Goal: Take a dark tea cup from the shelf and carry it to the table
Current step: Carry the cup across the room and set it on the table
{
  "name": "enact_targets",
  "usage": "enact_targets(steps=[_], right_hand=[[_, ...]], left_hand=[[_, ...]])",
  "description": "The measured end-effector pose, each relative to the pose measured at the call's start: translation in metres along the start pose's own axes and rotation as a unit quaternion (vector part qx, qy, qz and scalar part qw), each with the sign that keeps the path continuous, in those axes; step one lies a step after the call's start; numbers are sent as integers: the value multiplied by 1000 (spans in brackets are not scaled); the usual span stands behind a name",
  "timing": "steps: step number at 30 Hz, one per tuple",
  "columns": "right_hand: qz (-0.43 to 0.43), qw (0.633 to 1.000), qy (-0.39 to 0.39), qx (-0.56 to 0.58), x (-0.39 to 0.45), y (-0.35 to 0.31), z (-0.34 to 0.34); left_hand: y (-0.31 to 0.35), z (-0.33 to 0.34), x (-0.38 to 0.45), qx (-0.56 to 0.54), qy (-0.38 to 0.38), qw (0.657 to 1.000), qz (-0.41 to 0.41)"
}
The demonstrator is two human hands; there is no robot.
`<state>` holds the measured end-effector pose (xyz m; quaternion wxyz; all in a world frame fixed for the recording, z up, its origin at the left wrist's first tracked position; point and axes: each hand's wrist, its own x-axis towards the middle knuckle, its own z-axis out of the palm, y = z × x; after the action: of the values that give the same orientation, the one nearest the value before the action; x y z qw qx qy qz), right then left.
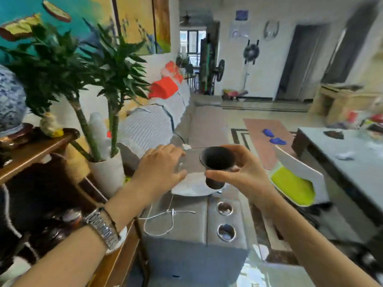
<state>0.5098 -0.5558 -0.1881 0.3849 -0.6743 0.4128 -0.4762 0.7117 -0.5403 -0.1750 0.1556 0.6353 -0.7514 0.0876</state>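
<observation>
In the head view, the dark tea cup (216, 165) is held up in the air in front of the body by the right hand (242, 175), over the grey sofa armrest (194, 220) and well apart from the grey table (352, 162) at the right. It is pinched between the thumb across its narrow waist and the fingers curled behind its flared rim. The left hand (160, 169) is carried empty, palm down, fingers loosely spread, just beside the cup and above a white plate (190, 188) that lies on the armrest. A metal watch (103, 228) is worn on the left wrist.

The cup's long axis runs from its wide mouth to its narrow foot and is tipped off the vertical: the mouth is turned up and toward the camera, so the dark inside is seen, and the foot points down and away. Whether anything is in it cannot be told.

The grip is judged light, made at the narrow waist only, so a slip could be caused by a quick swing toward the table. The white cord (165, 216) on the armrest and the potted plant (107, 170) beside the wooden shelf (35, 154) could be brushed by the left arm. The whole frame is blurred, so fine contact cannot be confirmed.
</observation>
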Motion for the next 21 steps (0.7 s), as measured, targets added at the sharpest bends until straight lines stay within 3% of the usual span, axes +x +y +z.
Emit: enact_targets(steps=[12,21], right_hand=[[32,987,125,-100,-13,86,-263],[82,970,195,-121,-15,146,-376]], left_hand=[[250,85,138,-60,-6,985,161],[366,146,216,-78,-55,963,253]])
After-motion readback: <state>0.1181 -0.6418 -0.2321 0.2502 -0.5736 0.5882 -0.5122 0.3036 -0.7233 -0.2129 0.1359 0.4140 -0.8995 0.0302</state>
